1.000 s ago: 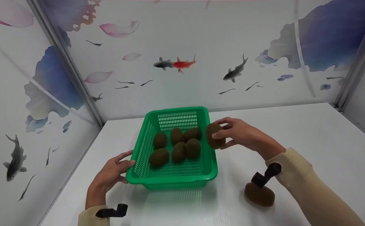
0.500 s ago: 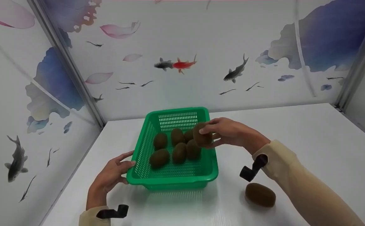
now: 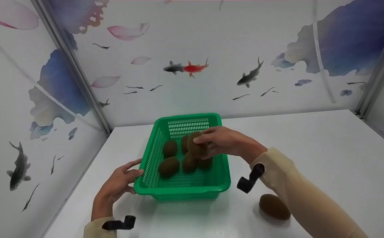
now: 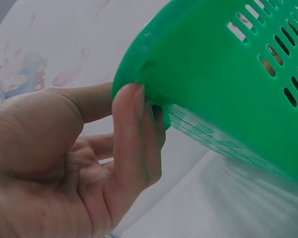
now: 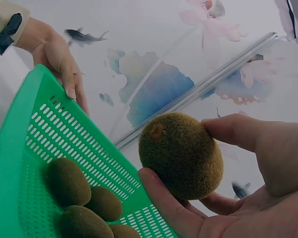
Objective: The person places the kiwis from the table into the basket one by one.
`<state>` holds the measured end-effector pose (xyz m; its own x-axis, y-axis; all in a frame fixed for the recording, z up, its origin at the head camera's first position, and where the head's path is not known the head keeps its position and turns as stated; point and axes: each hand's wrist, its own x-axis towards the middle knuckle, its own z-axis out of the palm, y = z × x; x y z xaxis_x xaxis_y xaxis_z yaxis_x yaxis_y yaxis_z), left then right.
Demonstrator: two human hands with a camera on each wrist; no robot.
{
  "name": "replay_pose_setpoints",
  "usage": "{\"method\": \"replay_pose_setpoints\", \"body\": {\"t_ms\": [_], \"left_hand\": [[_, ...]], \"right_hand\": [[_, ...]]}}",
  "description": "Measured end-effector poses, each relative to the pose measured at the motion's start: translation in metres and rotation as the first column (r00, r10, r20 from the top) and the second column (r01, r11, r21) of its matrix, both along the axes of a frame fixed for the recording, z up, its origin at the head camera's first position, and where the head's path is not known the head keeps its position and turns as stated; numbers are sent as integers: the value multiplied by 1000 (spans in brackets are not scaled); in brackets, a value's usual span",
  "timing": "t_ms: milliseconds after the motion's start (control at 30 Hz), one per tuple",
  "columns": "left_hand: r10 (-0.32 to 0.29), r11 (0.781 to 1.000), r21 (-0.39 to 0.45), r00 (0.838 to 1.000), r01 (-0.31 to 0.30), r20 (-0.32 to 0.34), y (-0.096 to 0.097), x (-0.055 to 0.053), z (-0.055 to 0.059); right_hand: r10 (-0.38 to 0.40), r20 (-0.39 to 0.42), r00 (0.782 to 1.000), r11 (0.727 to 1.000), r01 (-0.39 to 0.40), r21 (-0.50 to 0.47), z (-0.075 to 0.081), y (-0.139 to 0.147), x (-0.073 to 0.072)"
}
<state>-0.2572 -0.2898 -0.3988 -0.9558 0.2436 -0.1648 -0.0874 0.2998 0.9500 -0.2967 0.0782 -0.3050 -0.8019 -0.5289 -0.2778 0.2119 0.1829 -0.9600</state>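
A brown, fuzzy kiwi [image 5: 181, 154] is pinched between the thumb and fingers of my right hand [image 3: 226, 140], held above the basket. The green plastic basket [image 3: 182, 190] stands on the table, and several kiwis [image 3: 169, 167] lie in it, some partly hidden behind the held one. My left hand [image 3: 121, 180] grips the basket's left rim near its front corner. In the left wrist view the thumb lies over the green rim [image 4: 126, 64] and the other fingers curl beneath it.
One more kiwi [image 3: 274, 206] lies on the white table [image 3: 311, 142] to the right of the basket, close to the right sleeve. Printed wall panels [image 3: 192, 96] close off the back and the sides.
My right hand has carried the kiwi leftward, from beside the basket's right rim to over the kiwis inside. My left hand keeps its grip on the rim.
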Motion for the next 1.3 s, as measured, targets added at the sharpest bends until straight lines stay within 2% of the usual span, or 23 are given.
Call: {"method": "replay_pose_setpoints", "body": {"t_ms": [200,467,700,967,1167,1300], "left_hand": [[-13,1000,21,1000,13,-8,0,0,0],[-16,1000,3,1000,16,-11,-1,0,2],[-3,1000,-3,1000,3,8,-1,0,2],[-15,1000,5,1000,15,3,0,0,1],[-13,1000,-1,1000,13,2,0,0,1],[-3,1000,-8,1000,3,-1,0,-1,1]], "right_hand": [[1,22,1000,1000,-1,-8,-4,-20,-6],[-30,81,996,999,31,-16,-18,-43,-11],[-37,90,995,998,32,63,-32,-63,-15],[-58,95,994,992,47,114,-44,-72,-15],[-22,91,996,992,10,125,-52,-80,-12],[4,90,996,985,-19,169,-53,-86,-9]]}}
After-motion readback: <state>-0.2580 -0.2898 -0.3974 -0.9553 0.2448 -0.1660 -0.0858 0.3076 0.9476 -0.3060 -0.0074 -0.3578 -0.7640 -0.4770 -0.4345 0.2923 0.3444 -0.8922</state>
